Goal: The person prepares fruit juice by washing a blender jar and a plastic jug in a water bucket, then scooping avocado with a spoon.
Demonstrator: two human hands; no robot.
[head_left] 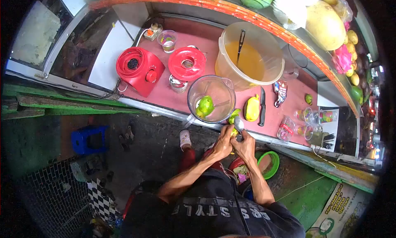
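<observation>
Both forearms reach forward, left hand [223, 142] gripping avocado [234, 116], right hand [246, 144] clasping spoon [238, 123].

A red counter [206, 36] carried a red blender base [139, 69], a clear jug [211, 98], a big bucket [249, 56], a knife [262, 107] and half a yellow fruit [251, 108].

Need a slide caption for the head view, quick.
Both hands, left hand and right hand, scoop green fruit with a spoon beside a blender jar.
</observation>
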